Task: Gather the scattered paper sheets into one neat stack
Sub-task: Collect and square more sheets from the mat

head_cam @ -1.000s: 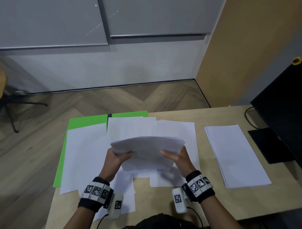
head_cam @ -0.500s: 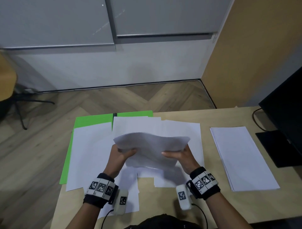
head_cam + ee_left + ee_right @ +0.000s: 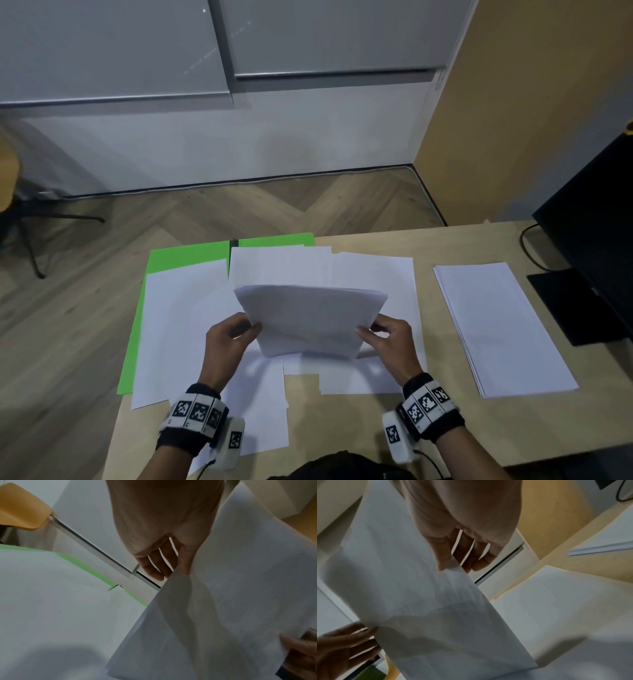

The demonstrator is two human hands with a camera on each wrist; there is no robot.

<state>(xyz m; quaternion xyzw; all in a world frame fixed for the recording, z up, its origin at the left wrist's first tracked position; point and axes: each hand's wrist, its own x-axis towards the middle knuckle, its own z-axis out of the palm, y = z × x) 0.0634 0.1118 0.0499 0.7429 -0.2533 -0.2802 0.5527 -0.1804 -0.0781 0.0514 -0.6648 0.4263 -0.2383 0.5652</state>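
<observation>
A bundle of white paper sheets (image 3: 311,318) stands tilted on its lower edge above the desk, held from both sides. My left hand (image 3: 236,334) grips its left edge, thumb on the near face and fingers behind. My right hand (image 3: 385,334) grips its right edge the same way. In the left wrist view the bundle (image 3: 231,601) fills the right half beside my left hand (image 3: 164,566). The right wrist view shows the bundle (image 3: 423,601) under my right hand (image 3: 458,561). More loose white sheets (image 3: 185,325) lie spread on the desk below and around the bundle.
A green folder (image 3: 185,255) lies under the loose sheets at the desk's far left. A separate neat pile of white paper (image 3: 496,325) lies at the right. A black monitor (image 3: 596,219) with its base and cable stands at the far right. The wooden desk (image 3: 359,421) ends near my body.
The bundle has been squared up: its top edges were fanned and sagging, and now they line up. Both hands have shifted from under the bundle to its side edges.
</observation>
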